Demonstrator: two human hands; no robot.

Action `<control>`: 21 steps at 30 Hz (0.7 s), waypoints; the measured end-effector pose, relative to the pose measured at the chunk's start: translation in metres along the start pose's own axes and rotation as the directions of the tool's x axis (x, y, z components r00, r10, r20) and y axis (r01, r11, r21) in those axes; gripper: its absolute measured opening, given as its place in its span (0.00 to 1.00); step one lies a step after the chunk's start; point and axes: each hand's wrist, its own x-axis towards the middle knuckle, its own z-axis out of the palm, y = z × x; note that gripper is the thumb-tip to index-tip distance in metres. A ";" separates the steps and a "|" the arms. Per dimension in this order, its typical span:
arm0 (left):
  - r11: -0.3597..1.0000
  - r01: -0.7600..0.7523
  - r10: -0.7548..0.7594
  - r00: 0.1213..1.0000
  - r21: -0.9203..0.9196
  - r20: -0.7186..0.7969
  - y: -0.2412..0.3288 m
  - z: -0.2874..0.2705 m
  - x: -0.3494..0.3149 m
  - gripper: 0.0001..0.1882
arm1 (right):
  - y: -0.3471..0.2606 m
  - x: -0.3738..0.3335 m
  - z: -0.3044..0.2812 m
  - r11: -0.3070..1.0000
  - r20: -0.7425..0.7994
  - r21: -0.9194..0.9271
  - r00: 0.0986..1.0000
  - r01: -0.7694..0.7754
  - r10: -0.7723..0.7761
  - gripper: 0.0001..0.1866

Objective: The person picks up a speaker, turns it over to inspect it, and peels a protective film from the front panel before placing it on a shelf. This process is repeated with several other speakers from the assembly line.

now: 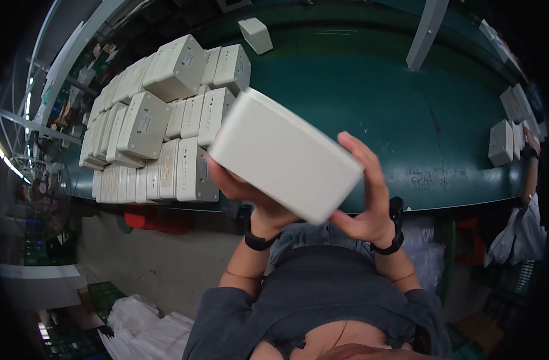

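Both hands — left hand (250, 195) | right hand (367, 201) | plain white box (284, 155) — tilted, smooth.

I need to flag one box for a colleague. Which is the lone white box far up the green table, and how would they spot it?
Start at the green table. Above the big stack of white boxes at its left, one small white box lies alone. Unlike its neighbours, it touches nothing.
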 end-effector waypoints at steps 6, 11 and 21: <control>0.881 -0.130 0.189 0.978 0.456 -0.087 -0.009 0.014 0.002 0.62 | 0.022 -0.010 0.021 0.999 -0.080 -0.038 0.996 0.026 -0.028 0.41; 0.886 -0.428 0.442 0.896 0.175 -0.045 -0.009 0.019 0.021 0.61 | 0.028 -0.013 -0.012 0.660 0.039 0.564 0.814 -0.496 0.579 0.36; 0.734 -0.101 0.010 0.990 0.672 0.138 -0.022 -0.024 0.005 0.23 | 0.050 -0.023 -0.134 0.601 -0.305 0.698 0.599 -0.388 0.741 0.29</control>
